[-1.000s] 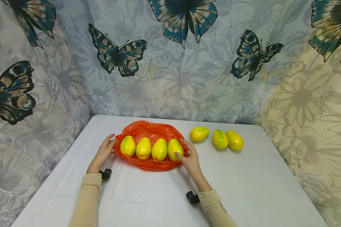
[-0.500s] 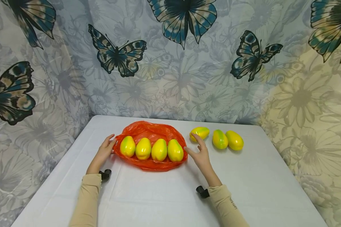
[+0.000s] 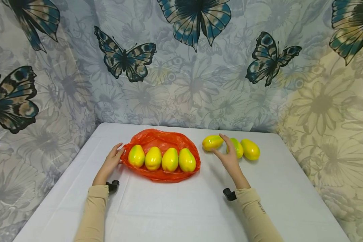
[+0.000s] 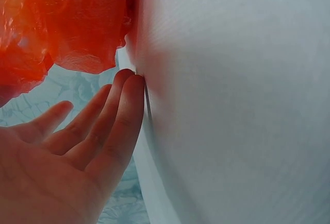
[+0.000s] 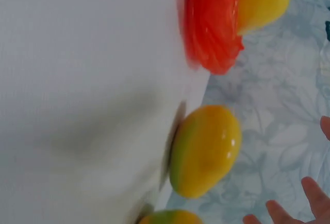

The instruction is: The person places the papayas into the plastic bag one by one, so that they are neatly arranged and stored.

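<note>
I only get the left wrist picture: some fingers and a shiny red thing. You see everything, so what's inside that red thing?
Observer: The head view shows four yellow-green fruits in a row inside the red plastic bag.
Visitor: Oh, fruit! Is there any outside the bag?
Observer: Yes, three loose fruits lie on the white table, to the right of the bag.
Visitor: And where's the other hand?
Observer: The right hand is by those loose ones, its thumb and index finger spread apart.
</note>
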`<state>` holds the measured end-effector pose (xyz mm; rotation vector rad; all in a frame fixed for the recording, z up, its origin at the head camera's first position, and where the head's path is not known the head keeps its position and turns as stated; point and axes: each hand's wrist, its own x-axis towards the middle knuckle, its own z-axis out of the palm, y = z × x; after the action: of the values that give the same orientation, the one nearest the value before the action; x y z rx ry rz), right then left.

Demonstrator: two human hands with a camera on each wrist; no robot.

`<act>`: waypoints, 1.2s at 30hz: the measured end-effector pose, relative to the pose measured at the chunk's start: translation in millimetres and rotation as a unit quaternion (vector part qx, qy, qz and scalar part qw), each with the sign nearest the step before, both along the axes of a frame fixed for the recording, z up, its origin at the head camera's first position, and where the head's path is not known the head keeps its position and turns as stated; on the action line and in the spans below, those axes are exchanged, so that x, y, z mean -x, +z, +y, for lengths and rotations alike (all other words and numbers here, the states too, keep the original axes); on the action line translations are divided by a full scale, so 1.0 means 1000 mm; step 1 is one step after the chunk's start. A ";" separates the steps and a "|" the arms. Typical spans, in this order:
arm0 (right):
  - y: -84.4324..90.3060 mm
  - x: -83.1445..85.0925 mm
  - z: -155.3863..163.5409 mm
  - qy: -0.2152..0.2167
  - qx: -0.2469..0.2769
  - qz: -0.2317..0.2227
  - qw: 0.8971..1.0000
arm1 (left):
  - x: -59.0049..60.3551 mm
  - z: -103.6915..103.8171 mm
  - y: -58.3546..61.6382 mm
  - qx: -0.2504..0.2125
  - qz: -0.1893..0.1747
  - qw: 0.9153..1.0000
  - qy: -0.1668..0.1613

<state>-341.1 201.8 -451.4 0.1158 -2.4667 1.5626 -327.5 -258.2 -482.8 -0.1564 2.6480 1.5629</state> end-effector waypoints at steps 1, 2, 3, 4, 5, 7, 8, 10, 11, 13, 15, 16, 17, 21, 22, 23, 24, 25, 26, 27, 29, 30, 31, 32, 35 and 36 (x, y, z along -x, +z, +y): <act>0.001 0.001 0.003 -0.006 -0.004 0.002 1.000 | 0.000 0.000 0.000 0.000 0.000 1.000 0.000; 0.002 0.003 0.007 -0.013 -0.008 0.005 1.000 | 0.000 -0.001 -0.001 -0.001 0.001 1.000 0.000; 0.003 0.004 0.010 -0.022 -0.010 0.006 1.000 | 0.000 -0.001 -0.001 -0.001 0.002 1.000 0.001; 0.003 0.005 0.014 -0.031 -0.014 0.006 0.999 | 0.000 -0.001 -0.002 -0.001 0.003 1.000 0.001; 0.003 0.006 0.018 -0.040 -0.017 0.005 0.999 | 0.000 -0.002 -0.002 -0.001 0.004 1.000 0.001; 0.004 0.010 0.025 -0.054 -0.017 0.010 0.998 | 0.000 -0.002 -0.002 -0.002 0.007 1.000 0.002; 0.004 0.011 0.030 -0.061 -0.016 0.009 0.998 | 0.000 -0.002 -0.002 -0.003 0.008 1.000 0.002; 0.004 0.013 0.038 -0.074 -0.014 0.012 0.997 | 0.001 -0.002 -0.002 -0.004 0.010 1.000 0.001; 0.004 0.013 0.043 -0.079 -0.012 0.015 0.997 | 0.001 -0.002 -0.002 -0.003 0.010 1.000 0.001; 0.004 0.014 0.051 -0.092 -0.010 0.017 0.996 | 0.000 -0.002 -0.002 -0.005 0.011 1.000 0.000; 0.004 0.014 0.060 -0.102 -0.007 0.017 0.995 | 0.001 -0.002 -0.001 -0.004 0.010 1.000 0.000; 0.004 0.014 0.064 -0.108 -0.004 0.017 0.994 | 0.001 -0.002 -0.001 -0.004 0.010 1.000 0.000; 0.003 0.015 0.067 -0.115 -0.004 0.016 0.993 | 0.001 -0.002 -0.001 -0.002 0.011 1.000 0.000; 0.001 0.018 0.081 -0.141 0.005 0.014 0.990 | 0.002 -0.003 -0.001 0.000 0.012 1.000 0.000; -0.001 0.018 0.085 -0.147 0.008 0.013 0.989 | 0.002 -0.003 0.000 0.000 0.013 1.000 0.000; -0.002 0.019 0.088 -0.152 0.012 0.011 0.988 | 0.002 -0.003 0.000 0.000 0.012 1.000 0.000; -0.003 0.019 0.091 -0.157 0.016 0.007 0.988 | 0.002 -0.003 0.000 -0.001 0.012 1.000 0.000; -0.004 0.019 0.094 -0.160 0.021 0.003 0.987 | 0.002 -0.003 0.000 -0.001 0.012 1.000 0.000; -0.005 0.019 0.096 -0.163 0.028 -0.003 0.986 | 0.003 -0.003 0.000 -0.001 0.012 1.000 -0.001; -0.006 0.019 0.098 -0.166 0.034 -0.010 0.985 | 0.003 -0.003 0.000 -0.002 0.012 1.000 0.000; -0.008 0.018 0.101 -0.169 0.043 -0.021 0.984 | 0.003 -0.003 -0.001 -0.001 0.013 1.000 0.000; -0.009 0.018 0.103 -0.170 0.047 -0.028 0.984 | 0.003 -0.004 -0.001 -0.002 0.013 1.000 -0.001; -0.010 0.018 0.104 -0.171 0.050 -0.034 0.983 | 0.004 -0.004 -0.001 -0.001 0.013 1.000 0.000; -0.011 0.019 0.106 -0.173 0.049 -0.041 0.983 | 0.004 -0.004 -0.001 -0.002 0.014 1.000 0.000; -0.015 0.019 0.109 -0.174 0.046 -0.058 0.982 | 0.004 -0.004 -0.001 -0.005 0.014 1.000 -0.001; -0.017 0.020 0.110 -0.175 0.044 -0.063 0.982 | 0.004 -0.004 -0.001 -0.006 0.014 1.000 -0.001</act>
<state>-361.0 311.9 -468.1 -0.4208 -2.3400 1.5576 -331.6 -262.2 -484.2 -0.1329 2.6591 1.5927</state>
